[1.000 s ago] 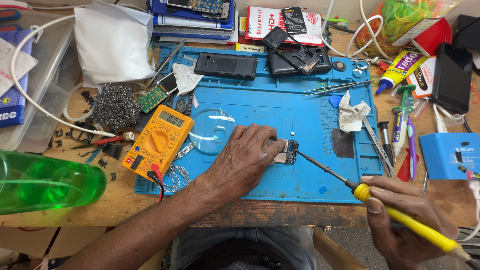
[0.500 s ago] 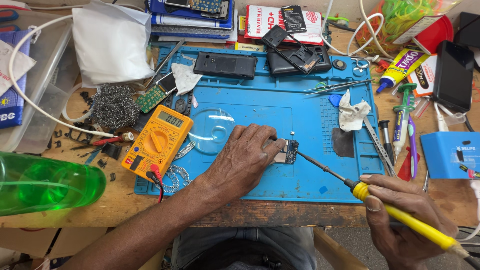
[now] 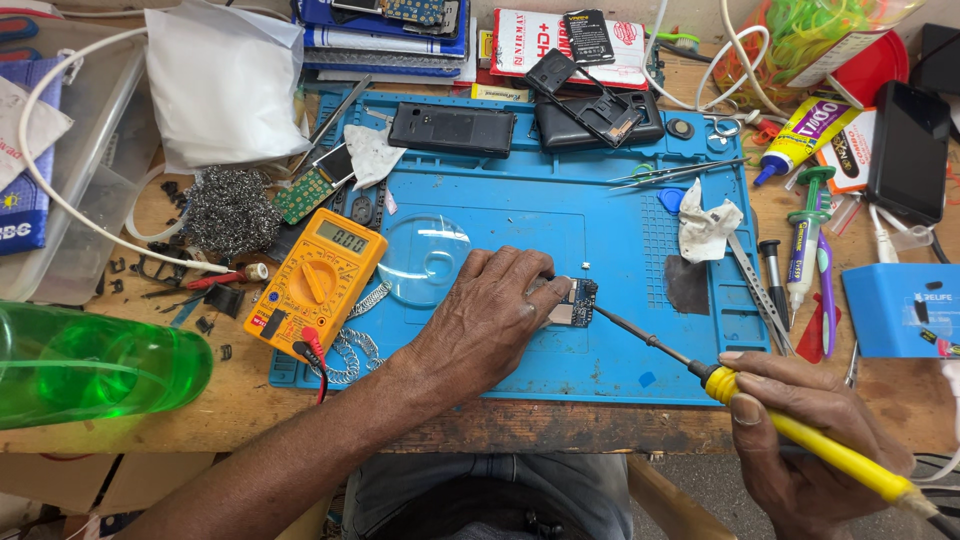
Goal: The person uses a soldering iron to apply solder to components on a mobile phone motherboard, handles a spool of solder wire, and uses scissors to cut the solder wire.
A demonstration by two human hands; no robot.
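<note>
My left hand (image 3: 485, 318) lies flat on the blue work mat (image 3: 560, 215), its fingertips pinning a small circuit board (image 3: 572, 302). My right hand (image 3: 810, 435) grips a yellow-handled soldering iron (image 3: 800, 435) at the table's front right. The iron's thin tip reaches up and left and touches the board's right edge. Most of the board is hidden under my left fingers.
A yellow multimeter (image 3: 315, 283) and a round clear lens (image 3: 424, 260) lie left of my left hand. A green bottle (image 3: 90, 365) lies at the front left. Dark phones (image 3: 452, 128), tweezers (image 3: 675, 172), glue tubes (image 3: 800, 132), steel wool (image 3: 228, 208) and a white bag (image 3: 222, 85) crowd the back.
</note>
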